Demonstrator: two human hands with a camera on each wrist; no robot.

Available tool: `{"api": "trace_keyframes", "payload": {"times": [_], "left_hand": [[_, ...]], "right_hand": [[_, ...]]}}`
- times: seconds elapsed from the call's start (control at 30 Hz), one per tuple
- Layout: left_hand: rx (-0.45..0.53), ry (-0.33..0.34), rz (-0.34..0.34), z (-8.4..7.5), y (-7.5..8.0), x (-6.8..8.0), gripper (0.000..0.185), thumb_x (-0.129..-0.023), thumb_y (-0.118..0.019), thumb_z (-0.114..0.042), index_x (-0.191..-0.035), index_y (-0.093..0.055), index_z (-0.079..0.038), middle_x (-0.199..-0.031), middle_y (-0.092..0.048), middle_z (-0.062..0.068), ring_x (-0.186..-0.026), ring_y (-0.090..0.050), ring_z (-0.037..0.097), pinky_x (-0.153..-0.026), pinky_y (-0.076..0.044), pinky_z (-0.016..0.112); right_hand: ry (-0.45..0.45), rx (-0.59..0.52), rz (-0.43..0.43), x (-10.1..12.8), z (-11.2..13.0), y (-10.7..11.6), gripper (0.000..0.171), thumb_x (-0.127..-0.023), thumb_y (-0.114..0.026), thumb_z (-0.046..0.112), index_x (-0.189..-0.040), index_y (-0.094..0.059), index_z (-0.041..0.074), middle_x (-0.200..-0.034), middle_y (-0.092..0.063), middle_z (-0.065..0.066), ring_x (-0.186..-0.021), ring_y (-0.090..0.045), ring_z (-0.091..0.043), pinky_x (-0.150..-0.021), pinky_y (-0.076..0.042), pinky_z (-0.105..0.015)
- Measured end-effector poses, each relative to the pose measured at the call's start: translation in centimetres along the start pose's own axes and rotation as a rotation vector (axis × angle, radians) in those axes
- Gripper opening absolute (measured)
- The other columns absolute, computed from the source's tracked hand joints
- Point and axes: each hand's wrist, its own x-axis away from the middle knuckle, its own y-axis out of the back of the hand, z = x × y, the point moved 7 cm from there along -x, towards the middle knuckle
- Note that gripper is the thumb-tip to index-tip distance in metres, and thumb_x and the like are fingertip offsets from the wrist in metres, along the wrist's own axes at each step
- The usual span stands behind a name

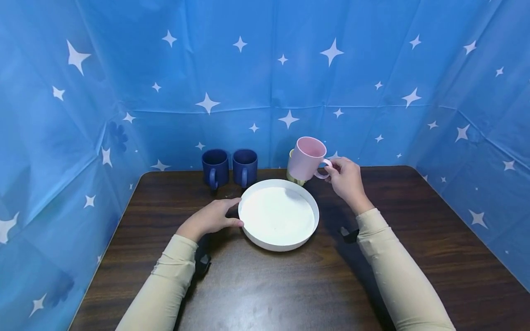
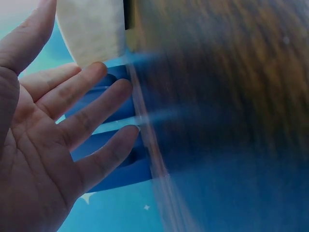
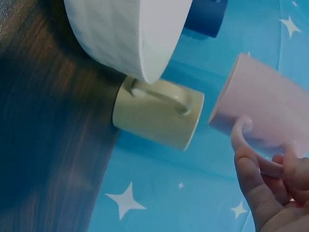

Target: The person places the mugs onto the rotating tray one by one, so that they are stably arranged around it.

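On the worktop, a dark wood-grain surface with a slight sheen, walled on three sides by a creased blue plastic backdrop printed with white four-point stars:

Item 1: round white dish, shallow, with a low upright wall and flat matte floor; sits at the centre, towards the far half of the worktop.

Item 2: pink mug, smooth, cylindrical, pale glazed finish, loop handle on its right. Lifted off the worktop and tilted, just beyond the far right rim of the dish.

Item 3: cream mug, cylindrical, matte, handle facing the dish. Stands on the worktop directly behind the dish wall, mostly hidden behind the pink mug in the head view.

Item 4: two dark blue mugs, glossy, side by side and almost touching, handles turned to the front; placed at the back edge, left of the dish and apart from it.

Left hand: fingers extended and relaxed, nothing gripped; lies on the worktop with the fingertips against the left wall of the dish. The left wrist view shows the palm flat and the fingers spread.

Right hand: fingers curled around the handle of the pink mug, pinching it and carrying the mug in the air.

Both forearms wear close-fitting beige sleeves.
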Motion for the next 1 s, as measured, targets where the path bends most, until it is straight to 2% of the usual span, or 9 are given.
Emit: {"api": "trace_keyframes", "payload": {"times": [0.2, 0.33, 0.47, 0.63, 1.0], "left_hand": [[-0.006, -0.002, 0.0, 0.1, 0.2, 0.0, 0.078, -0.087, -0.069, -0.04, -0.15, -0.034, -0.009, -0.152, -0.039, 0.01, -0.141, -0.035, 0.028, -0.112, -0.031, 0.049], [-0.005, 0.0, -0.001, 0.0, 0.2, -0.1, 0.078, -0.088, -0.07, -0.04, -0.15, -0.035, -0.009, -0.152, -0.039, 0.01, -0.141, -0.035, 0.027, -0.112, -0.031, 0.049], [-0.012, 0.01, 0.005, 0.2, 0.1, -0.1, 0.078, -0.088, -0.069, -0.04, -0.15, -0.034, -0.009, -0.152, -0.039, 0.01, -0.141, -0.035, 0.027, -0.113, -0.031, 0.049], [-0.015, 0.007, 0.008, 0.2, -0.1, -0.1, 0.078, -0.088, -0.069, -0.04, -0.15, -0.035, -0.009, -0.152, -0.039, 0.01, -0.141, -0.035, 0.027, -0.113, -0.031, 0.048], [-0.025, 0.003, 0.005, 0.3, -0.2, -0.2, 0.079, -0.087, -0.069, -0.042, -0.15, -0.034, -0.009, -0.152, -0.039, 0.01, -0.141, -0.035, 0.027, -0.113, -0.031, 0.049]], "right_hand": [[0.011, 0.0, 0.088, -0.2, 0.5, -1.6, 0.02, -0.095, -0.059, 0.004, -0.108, -0.066, -0.008, -0.094, -0.062, -0.019, -0.074, -0.069, -0.032, -0.061, -0.057, -0.031], [0.019, 0.006, 0.129, -0.4, 0.7, -2.6, 0.018, -0.095, -0.059, 0.005, -0.107, -0.067, -0.007, -0.091, -0.062, -0.017, -0.071, -0.067, -0.029, -0.059, -0.055, -0.029], [0.028, -0.002, 0.152, -0.4, 0.9, -3.5, 0.017, -0.093, -0.061, 0.004, -0.105, -0.068, -0.006, -0.091, -0.063, -0.016, -0.07, -0.067, -0.026, -0.057, -0.055, -0.029], [-0.002, -0.019, 0.185, -0.3, 0.5, -4.6, 0.018, -0.094, -0.061, 0.004, -0.105, -0.068, -0.008, -0.091, -0.062, -0.015, -0.071, -0.067, -0.027, -0.059, -0.056, -0.028], [-0.024, 0.029, 0.258, -0.1, -0.2, -6.6, 0.017, -0.093, -0.061, 0.005, -0.104, -0.068, -0.006, -0.091, -0.06, -0.014, -0.074, -0.064, -0.024, -0.063, -0.056, -0.03]]}}
